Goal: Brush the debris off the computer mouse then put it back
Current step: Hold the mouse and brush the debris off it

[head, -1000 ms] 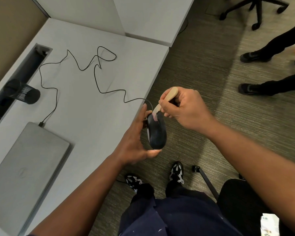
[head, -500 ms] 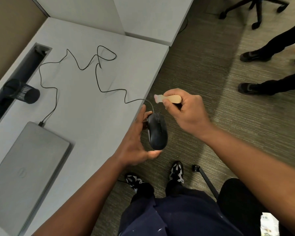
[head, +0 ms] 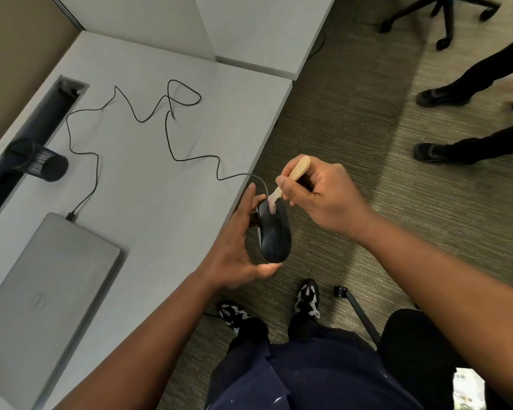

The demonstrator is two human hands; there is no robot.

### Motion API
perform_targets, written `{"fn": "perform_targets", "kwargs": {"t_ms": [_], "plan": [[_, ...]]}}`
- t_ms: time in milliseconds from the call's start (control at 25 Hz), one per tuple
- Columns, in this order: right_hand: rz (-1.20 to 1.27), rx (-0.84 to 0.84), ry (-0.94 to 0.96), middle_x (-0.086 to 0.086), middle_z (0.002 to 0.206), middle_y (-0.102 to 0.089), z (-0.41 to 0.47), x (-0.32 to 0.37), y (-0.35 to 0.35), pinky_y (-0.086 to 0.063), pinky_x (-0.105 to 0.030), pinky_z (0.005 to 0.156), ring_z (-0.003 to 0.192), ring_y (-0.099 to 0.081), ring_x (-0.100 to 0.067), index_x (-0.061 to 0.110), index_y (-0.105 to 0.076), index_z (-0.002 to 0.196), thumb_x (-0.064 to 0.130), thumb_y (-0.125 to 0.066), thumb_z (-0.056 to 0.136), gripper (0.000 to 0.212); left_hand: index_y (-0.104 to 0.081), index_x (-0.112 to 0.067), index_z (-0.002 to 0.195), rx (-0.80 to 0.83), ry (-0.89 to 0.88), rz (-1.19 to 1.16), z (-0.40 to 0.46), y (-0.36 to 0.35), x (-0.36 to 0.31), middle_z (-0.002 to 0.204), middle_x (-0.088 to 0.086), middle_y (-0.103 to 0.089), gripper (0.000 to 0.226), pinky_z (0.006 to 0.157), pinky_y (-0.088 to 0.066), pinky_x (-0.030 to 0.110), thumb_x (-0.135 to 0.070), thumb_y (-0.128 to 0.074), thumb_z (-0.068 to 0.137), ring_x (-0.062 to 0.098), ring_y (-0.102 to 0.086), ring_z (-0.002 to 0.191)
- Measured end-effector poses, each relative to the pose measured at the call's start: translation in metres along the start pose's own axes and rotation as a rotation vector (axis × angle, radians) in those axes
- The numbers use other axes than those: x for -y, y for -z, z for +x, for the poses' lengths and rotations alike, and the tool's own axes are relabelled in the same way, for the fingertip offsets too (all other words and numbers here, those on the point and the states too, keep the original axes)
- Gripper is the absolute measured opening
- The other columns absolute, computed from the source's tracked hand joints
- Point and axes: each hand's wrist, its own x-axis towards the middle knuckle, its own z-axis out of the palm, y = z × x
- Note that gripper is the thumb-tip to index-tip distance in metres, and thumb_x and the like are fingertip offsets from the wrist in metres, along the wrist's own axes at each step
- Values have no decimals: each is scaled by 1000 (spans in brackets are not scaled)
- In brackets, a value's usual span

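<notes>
My left hand point(head: 234, 250) holds a black wired computer mouse point(head: 274, 235) off the desk's right edge, above the carpet. Its thumb supports the rear of the mouse and its fingers wrap the far side. My right hand point(head: 323, 193) grips a small brush with a light wooden handle point(head: 298, 171). The pale bristles touch the front of the mouse near the wheel. The mouse's black cable point(head: 166, 128) snakes back across the grey desk point(head: 148, 184).
A closed grey laptop point(head: 42, 294) lies at the desk's near left, with the cable plugged in by its corner. A black cylinder point(head: 39, 161) lies beside a cable trough point(head: 36, 125). Another person's legs and shoes point(head: 444, 149) stand at the right. An office chair base point(head: 444, 13) is at top right.
The brush was on the mouse, lifted away level half a second ago, and now its bristles are down on the mouse's front again. My left hand has kept the mouse nearly still.
</notes>
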Motion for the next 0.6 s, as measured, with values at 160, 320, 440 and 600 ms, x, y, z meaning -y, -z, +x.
{"fn": "perform_targets", "kwargs": {"t_ms": [160,320,440,600], "plan": [[-41,-3,30,-3,77,-71,1,-4,-1,-57,-41,65,68,-66,-19,13,-67,98,29,-67,100,15,15,-59,158,2,-5,14,0,-2,-1,168,-12,-32,150,116,-48,46,-30,-100,66,10,-47,145],[-99,-22,93,1,70,-65,0,-9,-6,-47,-24,56,59,-56,-11,11,-67,97,26,-68,100,15,14,-55,161,-5,1,6,-1,-3,0,167,-10,-33,150,115,-49,49,-32,-99,65,11,-49,144],[-143,-31,131,-2,70,-65,-3,-16,-9,-47,-29,52,57,-55,-13,11,-67,99,26,-67,100,15,13,-49,163,4,7,8,-3,-4,1,167,-12,-33,150,114,-49,49,-33,-99,65,9,-50,142],[-148,-56,183,-3,76,-70,-8,-22,-11,-52,-38,56,63,-64,-18,9,-68,102,26,-67,101,16,12,-46,164,-7,6,-4,-4,-5,3,167,-11,-35,150,116,-48,48,-29,-100,66,8,-49,144]]}}
